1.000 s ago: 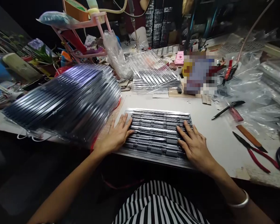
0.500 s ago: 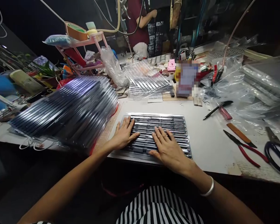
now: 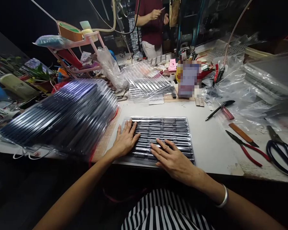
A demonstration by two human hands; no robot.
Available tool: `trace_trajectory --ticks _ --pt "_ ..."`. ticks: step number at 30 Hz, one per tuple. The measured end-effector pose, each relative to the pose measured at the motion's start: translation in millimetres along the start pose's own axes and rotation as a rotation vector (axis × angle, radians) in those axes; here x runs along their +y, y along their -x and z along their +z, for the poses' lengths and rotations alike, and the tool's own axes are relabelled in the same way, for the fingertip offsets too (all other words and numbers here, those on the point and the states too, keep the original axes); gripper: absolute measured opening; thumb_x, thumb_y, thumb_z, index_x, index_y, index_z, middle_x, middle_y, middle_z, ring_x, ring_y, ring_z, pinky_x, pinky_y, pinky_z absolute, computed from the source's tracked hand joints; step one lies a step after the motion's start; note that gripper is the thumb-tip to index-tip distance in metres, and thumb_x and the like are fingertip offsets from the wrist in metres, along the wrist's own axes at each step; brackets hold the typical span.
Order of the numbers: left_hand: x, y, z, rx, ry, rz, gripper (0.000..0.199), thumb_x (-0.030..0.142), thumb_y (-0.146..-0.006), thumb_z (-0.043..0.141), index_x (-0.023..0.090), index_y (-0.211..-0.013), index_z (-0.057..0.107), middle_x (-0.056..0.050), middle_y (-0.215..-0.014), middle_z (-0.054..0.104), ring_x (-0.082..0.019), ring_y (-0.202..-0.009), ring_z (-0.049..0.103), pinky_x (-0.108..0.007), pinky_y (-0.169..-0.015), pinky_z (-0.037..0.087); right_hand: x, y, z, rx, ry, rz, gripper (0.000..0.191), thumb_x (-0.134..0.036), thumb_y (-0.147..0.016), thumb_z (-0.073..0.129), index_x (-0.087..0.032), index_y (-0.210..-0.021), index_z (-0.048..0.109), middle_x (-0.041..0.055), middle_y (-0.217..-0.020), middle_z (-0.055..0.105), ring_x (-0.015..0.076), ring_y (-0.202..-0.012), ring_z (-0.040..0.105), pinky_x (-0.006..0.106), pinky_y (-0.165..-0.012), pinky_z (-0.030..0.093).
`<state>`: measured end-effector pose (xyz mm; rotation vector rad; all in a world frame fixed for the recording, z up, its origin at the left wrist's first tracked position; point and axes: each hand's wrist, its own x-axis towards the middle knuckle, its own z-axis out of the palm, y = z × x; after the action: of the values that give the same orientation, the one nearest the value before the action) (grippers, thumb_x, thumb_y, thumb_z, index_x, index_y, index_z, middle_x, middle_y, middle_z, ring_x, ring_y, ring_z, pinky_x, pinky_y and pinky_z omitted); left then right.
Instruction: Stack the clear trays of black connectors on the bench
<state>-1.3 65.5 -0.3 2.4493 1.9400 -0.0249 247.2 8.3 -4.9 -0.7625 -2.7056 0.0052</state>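
A clear plastic tray (image 3: 168, 127) with rows of dark, slim strips lies flat near the table's front edge. My left hand (image 3: 124, 140) rests on its left side, fingers spread and pointing away from me. On the lower right part of the same tray lies my right hand (image 3: 174, 159), palm down with fingers stretched out. Neither hand grips anything. To the left, a large stack of similar filled trays (image 3: 62, 115) leans in a fan, its front close to my left forearm.
Pliers (image 3: 247, 148), scissors (image 3: 280, 150), a brown-handled blade (image 3: 243, 134) and a black knife (image 3: 219, 110) lie at the right. Clear empty trays (image 3: 148, 80) are behind. A pink rack (image 3: 76, 51) stands back left. Another person (image 3: 150, 25) stands beyond the table.
My right hand has slid toward me and a little left over the tray. My left hand stays nearly in place. The person behind has moved their arms, and the view has shifted slightly.
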Motion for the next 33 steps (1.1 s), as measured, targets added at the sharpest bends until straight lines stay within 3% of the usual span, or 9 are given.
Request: trace_trajectory --ticks 3,6,8,13,16,19,21,26,33 --pt "-2 0 -2.6 -0.034 0.009 0.105 0.065 0.052 -0.094 0.020 0.017 -0.148 0.012 -0.009 -0.156 0.005 -0.025 -0.143 0.002 -0.053 -0.113 0.007 3 0 -3 -0.065 -0.039 -0.006 0.045 -0.031 -0.098 0.041 -0.013 -0.140 0.038 0.0052 -0.147 0.035 0.0302 -0.137 0.020 0.053 -0.108 0.027" --pt "-1 2 -3.9 -0.044 0.020 0.187 0.068 0.056 -0.092 0.024 0.019 -0.148 0.011 -0.008 -0.156 0.007 -0.025 -0.143 0.001 -0.054 -0.113 0.006 -3 -5 1 -0.089 0.001 0.050 0.071 -0.051 -0.090 0.052 -0.012 -0.143 0.030 0.0075 -0.150 0.024 0.0338 -0.138 0.014 0.057 -0.108 0.026" --pt "3 6 -3.8 -0.031 0.022 0.229 0.071 0.058 -0.091 0.027 0.020 -0.148 0.012 -0.008 -0.156 0.009 -0.025 -0.143 0.002 -0.053 -0.113 0.006 -11 -8 7 -0.075 0.043 0.097 0.079 -0.054 -0.086 0.057 -0.010 -0.144 0.028 0.0108 -0.151 0.019 0.0368 -0.138 0.010 0.060 -0.107 0.024" --pt "11 12 -5.8 -0.004 0.027 0.238 0.069 0.058 -0.091 0.027 0.019 -0.148 0.016 -0.008 -0.155 0.012 -0.025 -0.143 0.008 -0.052 -0.113 0.008 -19 -8 -7 -0.129 -0.059 0.065 0.068 -0.050 -0.089 0.053 -0.007 -0.140 0.036 0.0153 -0.148 0.028 0.0335 -0.138 0.015 0.059 -0.108 0.021" --pt "12 10 -8.1 0.013 0.035 0.236 0.065 0.056 -0.092 0.025 0.018 -0.146 0.025 -0.008 -0.153 0.021 -0.026 -0.141 0.016 -0.049 -0.113 0.016 -2 -13 -31 -0.247 -0.268 0.009 0.062 -0.056 -0.093 0.039 -0.015 -0.139 0.038 0.0099 -0.146 0.033 0.0245 -0.137 0.021 0.051 -0.111 0.021" --pt "14 6 -7.7 0.096 0.041 0.238 0.066 0.055 -0.092 0.028 0.012 -0.140 0.037 -0.012 -0.149 0.032 -0.029 -0.138 0.026 -0.045 -0.111 0.025 27 -24 -39 -0.217 -0.223 0.199 0.069 -0.059 -0.095 0.032 -0.014 -0.146 0.023 0.0116 -0.151 0.019 0.0241 -0.139 0.011 0.053 -0.111 0.013" --pt "16 5 -5.5 0.148 0.042 0.241 0.066 0.055 -0.091 0.032 0.011 -0.138 0.040 -0.014 -0.147 0.035 -0.030 -0.137 0.029 -0.045 -0.110 0.027 45 -32 -34 -0.207 -0.144 0.309 0.074 -0.061 -0.093 0.032 -0.010 -0.146 0.022 0.0155 -0.151 0.017 0.0282 -0.139 0.009 0.057 -0.110 0.011" --pt "17 7 1.8 0.190 0.039 0.245 0.064 0.054 -0.091 0.033 0.010 -0.138 0.041 -0.016 -0.147 0.035 -0.031 -0.137 0.029 -0.047 -0.110 0.028 60 -44 -13 -0.197 -0.098 0.297 0.072 -0.061 -0.095 0.028 -0.013 -0.147 0.020 0.0134 -0.151 0.019 0.0240 -0.139 0.012 0.053 -0.111 0.012" --pt "15 6 3.2 0.101 0.069 0.213 0.067 0.054 -0.092 0.030 0.011 -0.143 0.032 -0.015 -0.152 0.021 -0.031 -0.141 0.014 -0.047 -0.113 0.021 67 -43 2 -0.191 -0.039 0.276 0.069 -0.062 -0.093 0.031 -0.018 -0.146 0.025 0.0085 -0.151 0.021 0.0219 -0.139 0.014 0.049 -0.111 0.016"
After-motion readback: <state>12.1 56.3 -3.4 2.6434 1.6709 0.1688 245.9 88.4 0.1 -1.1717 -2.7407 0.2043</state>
